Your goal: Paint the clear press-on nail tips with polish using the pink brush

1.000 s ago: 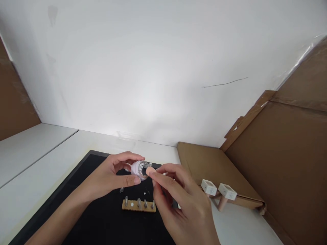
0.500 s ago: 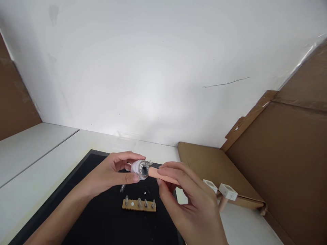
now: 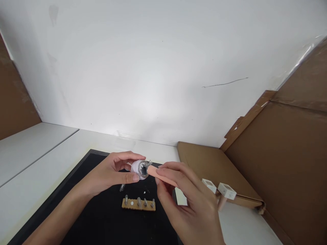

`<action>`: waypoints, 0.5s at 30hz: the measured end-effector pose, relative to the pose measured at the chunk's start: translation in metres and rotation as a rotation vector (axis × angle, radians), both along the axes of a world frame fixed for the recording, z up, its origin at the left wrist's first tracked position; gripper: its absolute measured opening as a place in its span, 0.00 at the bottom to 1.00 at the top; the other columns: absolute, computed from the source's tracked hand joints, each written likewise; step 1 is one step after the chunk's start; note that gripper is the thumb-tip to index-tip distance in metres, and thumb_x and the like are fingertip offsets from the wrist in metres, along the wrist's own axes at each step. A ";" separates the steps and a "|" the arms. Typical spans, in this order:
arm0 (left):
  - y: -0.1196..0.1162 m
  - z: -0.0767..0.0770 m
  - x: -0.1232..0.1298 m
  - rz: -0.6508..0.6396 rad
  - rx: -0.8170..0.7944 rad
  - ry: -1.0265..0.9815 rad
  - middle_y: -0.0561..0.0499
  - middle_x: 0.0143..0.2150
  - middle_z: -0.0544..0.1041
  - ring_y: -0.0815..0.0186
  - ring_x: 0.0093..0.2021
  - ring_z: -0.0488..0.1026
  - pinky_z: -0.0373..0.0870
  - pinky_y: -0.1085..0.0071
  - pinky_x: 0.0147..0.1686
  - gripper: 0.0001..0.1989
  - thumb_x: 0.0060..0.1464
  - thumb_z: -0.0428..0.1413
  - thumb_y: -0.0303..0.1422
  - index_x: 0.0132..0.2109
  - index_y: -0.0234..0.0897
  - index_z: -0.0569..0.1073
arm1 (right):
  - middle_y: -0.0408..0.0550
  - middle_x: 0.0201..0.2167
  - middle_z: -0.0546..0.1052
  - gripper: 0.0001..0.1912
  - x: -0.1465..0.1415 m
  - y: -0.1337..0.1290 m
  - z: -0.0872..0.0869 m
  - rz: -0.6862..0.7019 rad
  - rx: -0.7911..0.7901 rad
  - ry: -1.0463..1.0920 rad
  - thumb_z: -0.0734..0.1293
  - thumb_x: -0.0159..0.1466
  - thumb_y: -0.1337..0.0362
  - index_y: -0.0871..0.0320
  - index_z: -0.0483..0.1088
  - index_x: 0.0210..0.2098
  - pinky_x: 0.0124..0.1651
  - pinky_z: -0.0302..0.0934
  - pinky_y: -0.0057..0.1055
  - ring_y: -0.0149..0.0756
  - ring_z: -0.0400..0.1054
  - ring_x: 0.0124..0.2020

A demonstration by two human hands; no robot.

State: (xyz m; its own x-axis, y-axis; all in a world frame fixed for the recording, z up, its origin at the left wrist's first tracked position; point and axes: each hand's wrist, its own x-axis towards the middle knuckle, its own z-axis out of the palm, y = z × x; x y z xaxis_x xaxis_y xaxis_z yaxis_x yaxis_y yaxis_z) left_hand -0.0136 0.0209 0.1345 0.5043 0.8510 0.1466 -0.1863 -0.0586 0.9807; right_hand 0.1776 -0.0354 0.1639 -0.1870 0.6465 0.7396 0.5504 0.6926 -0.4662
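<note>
Your left hand (image 3: 109, 174) pinches the white jar (image 3: 134, 167) above the black mat (image 3: 107, 217); your right hand (image 3: 192, 199) pinches the peach stick (image 3: 153, 172) by the jar's mouth; a crooked push could twist the jar loose.

Grips with the bare left hand (image 3: 116, 173), curling fingers (image 3: 130, 156) above an outstretched thumb (image 3: 129, 178). Pinches with the bare right hand (image 3: 191, 197), bending its fingers.

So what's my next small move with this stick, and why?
I'd probably ease the right hand slightly left, lining the stick up with the mouth of the jar: in this view its tip is by the mouth's right edge, the opening looks uncovered, and the left hand holds the jar.
</note>
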 end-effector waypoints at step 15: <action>0.001 0.000 0.001 0.043 0.045 0.029 0.53 0.44 0.76 0.63 0.43 0.70 0.64 0.66 0.45 0.17 0.46 0.66 0.31 0.45 0.46 0.78 | 0.46 0.34 0.73 0.14 -0.002 0.001 -0.004 -0.058 0.151 -0.077 0.62 0.60 0.79 0.57 0.70 0.39 0.26 0.64 0.22 0.27 0.68 0.27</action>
State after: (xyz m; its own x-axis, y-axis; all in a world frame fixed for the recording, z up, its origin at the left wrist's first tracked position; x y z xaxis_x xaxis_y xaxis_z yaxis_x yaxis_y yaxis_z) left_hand -0.0122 0.0224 0.1348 0.4721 0.8648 0.1710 -0.1543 -0.1099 0.9819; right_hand 0.1758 -0.0344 0.1600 -0.2126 0.5407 0.8139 0.6219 0.7173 -0.3142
